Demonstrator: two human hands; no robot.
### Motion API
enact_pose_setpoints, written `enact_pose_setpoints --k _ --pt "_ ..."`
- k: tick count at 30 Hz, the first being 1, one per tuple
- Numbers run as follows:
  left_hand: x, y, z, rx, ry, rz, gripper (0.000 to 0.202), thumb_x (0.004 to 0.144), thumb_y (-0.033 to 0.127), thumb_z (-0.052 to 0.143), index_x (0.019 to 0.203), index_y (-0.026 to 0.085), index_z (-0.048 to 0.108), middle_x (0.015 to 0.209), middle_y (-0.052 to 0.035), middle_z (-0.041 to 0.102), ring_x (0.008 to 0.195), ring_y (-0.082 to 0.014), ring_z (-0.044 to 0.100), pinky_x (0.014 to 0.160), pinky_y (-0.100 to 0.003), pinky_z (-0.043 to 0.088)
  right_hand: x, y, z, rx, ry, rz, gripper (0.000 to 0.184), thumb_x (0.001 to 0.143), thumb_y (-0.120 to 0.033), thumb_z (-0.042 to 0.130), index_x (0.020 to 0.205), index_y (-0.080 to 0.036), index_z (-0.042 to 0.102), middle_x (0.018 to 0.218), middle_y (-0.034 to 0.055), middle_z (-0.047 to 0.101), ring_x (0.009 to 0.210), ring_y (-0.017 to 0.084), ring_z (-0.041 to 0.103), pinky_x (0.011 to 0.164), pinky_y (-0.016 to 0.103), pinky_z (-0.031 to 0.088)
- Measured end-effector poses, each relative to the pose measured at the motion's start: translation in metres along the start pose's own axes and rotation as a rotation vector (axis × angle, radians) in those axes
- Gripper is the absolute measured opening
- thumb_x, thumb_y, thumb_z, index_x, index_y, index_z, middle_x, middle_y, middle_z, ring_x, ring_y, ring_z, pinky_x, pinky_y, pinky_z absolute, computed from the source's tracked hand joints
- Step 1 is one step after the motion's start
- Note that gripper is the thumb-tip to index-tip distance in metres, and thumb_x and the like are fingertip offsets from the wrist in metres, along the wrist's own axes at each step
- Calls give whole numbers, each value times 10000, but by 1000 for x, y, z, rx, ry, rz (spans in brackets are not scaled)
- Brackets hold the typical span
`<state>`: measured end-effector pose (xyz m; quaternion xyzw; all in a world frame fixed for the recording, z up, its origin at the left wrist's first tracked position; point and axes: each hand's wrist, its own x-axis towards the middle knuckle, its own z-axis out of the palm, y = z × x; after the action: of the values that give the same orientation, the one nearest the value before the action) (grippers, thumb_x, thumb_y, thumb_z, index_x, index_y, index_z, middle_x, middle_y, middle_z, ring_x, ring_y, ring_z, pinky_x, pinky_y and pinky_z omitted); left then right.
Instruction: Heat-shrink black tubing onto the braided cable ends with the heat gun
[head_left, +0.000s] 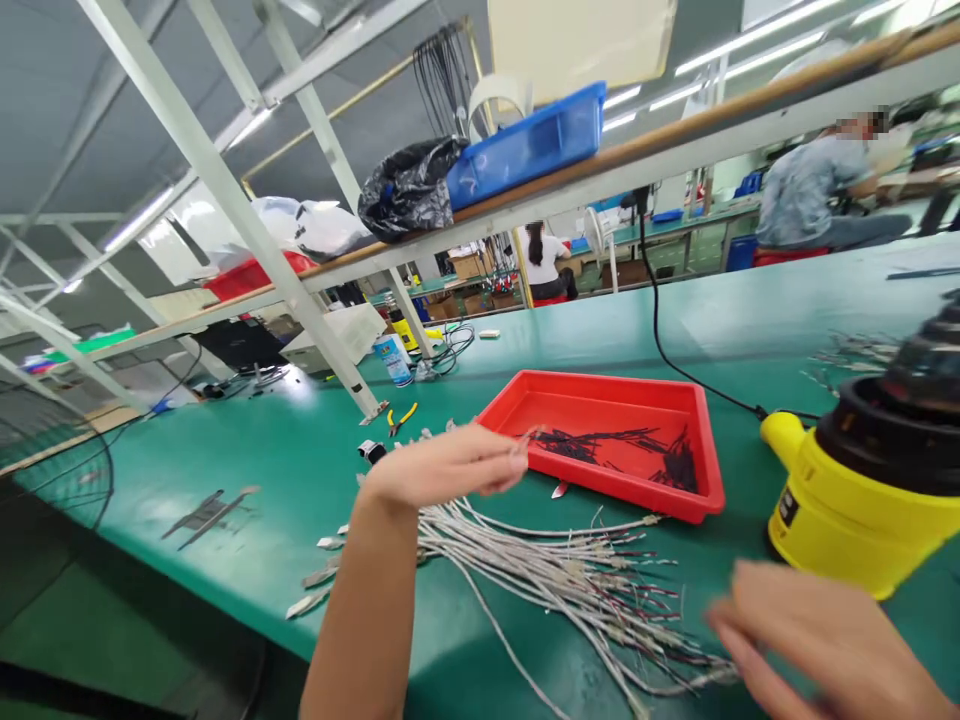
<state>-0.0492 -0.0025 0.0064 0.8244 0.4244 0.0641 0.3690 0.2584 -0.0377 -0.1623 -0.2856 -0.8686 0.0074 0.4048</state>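
Observation:
My left hand is over the near edge of the red tray, its fingers pressed together. Thin wire ends stick out beyond its fingertips; the rest of what it holds is hidden. In the tray lie many short black tube pieces. Below the hand, a bundle of white-grey cables spreads over the table, its stripped ends with dark and red wires pointing right. My right hand, smeared by motion, is at the lower right, close to the cable ends. Whether it grips anything does not show.
A yellow-and-black blower-like device stands at the right, its black cord running up to the shelf. Yellow-handled pliers, a blue-white can and a metal post are at the left. Co-workers sit beyond the green table.

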Motion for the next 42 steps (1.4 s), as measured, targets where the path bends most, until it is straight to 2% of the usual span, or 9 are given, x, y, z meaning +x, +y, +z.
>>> enact_pose_setpoints --k 2,5,9,13,16,22,29,35,42 --pt "-2 26 -3 152 255 -69 444 982 441 330 662 182 495 538 31 474 509 -85 426 548 -204 364 55 -5 -12 -90 -45 147 337 958 -357 376 821 -223 653 750 62 661 671 156 615 588 266 447" --pt "-9 45 5 171 577 -120 450 980 440 320 660 181 501 457 45 439 456 -86 436 521 -196 377 127 5 -6 -281 -378 514 337 967 -332 329 954 -192 635 969 83 690 891 214 635 700 316 428" --pt "-24 36 20 13 664 -53 445 976 448 345 671 173 515 471 57 361 423 -69 324 427 -184 296 166 36 30 -260 -664 632 219 907 -235 506 1015 -103 643 1064 157 664 939 224 632 760 340 474" --pt "-50 27 23 -29 1111 308 398 928 447 507 655 163 567 453 56 346 383 -57 286 366 -204 205 160 63 62 -88 -1010 641 278 901 -344 602 1076 -129 615 960 47 651 795 127 623 725 303 544" --pt "-71 37 30 -206 1418 703 374 894 456 561 659 166 583 415 66 329 304 -50 209 322 -236 120 151 77 78 -21 -1108 609 288 914 -334 586 1120 -132 597 968 43 641 777 120 617 699 285 548" --pt "-64 55 35 -424 1156 824 468 931 398 522 527 177 442 388 88 212 274 -23 112 283 -201 117 146 87 91 -8 -1098 536 239 899 -327 608 1013 -119 631 951 36 644 822 137 619 753 308 541" --pt "25 14 15 -517 549 542 549 930 527 432 505 182 485 366 36 386 307 -80 409 335 -206 339 157 73 67 -21 -810 523 167 803 -258 669 884 -113 690 807 47 684 687 125 604 649 263 481" --pt "69 1 22 -602 496 352 448 951 447 419 584 190 398 359 99 301 281 -46 289 340 -170 327 162 65 57 -49 -418 590 46 610 -101 682 628 -142 691 736 105 712 709 229 653 614 297 439" --pt "59 20 32 -558 412 579 350 965 360 375 701 164 495 470 63 417 485 -121 622 516 -218 488 181 22 14 432 237 421 266 877 -429 528 926 -198 649 942 42 725 901 150 691 791 259 566"
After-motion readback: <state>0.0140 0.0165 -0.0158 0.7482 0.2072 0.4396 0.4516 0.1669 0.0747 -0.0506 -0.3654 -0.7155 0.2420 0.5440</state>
